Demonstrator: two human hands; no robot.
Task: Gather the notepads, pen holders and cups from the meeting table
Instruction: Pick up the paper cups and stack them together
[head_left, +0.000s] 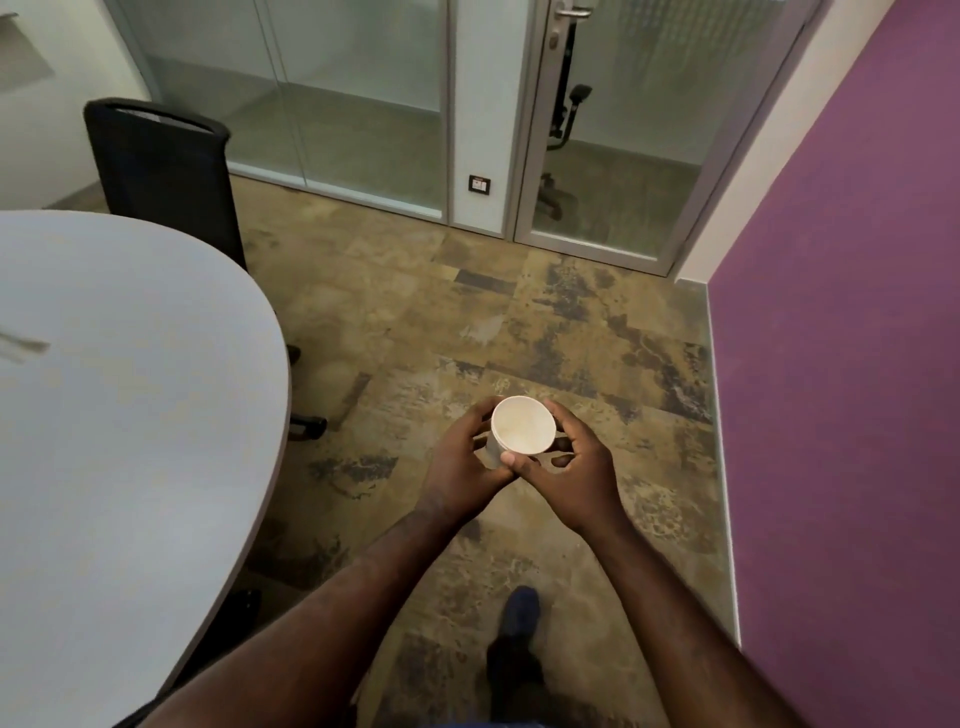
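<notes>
A white paper cup (522, 425) is held in front of me above the floor, its open mouth tilted toward the camera and its inside bare. My left hand (462, 462) wraps its left side and bottom. My right hand (569, 462) grips its right side, thumb on the lower rim. The cup's body looks like more than one cup nested, but I cannot tell for sure. The grey meeting table (130, 415) lies to my left, apart from both hands; no notepads or pen holders show on the part in view.
A black office chair (166, 176) stands at the table's far end. Glass partitions and a glass door (613, 130) close off the far side. A purple wall (841, 364) runs along the right. Patterned floor lies between table and wall, with my foot (519, 608) on it.
</notes>
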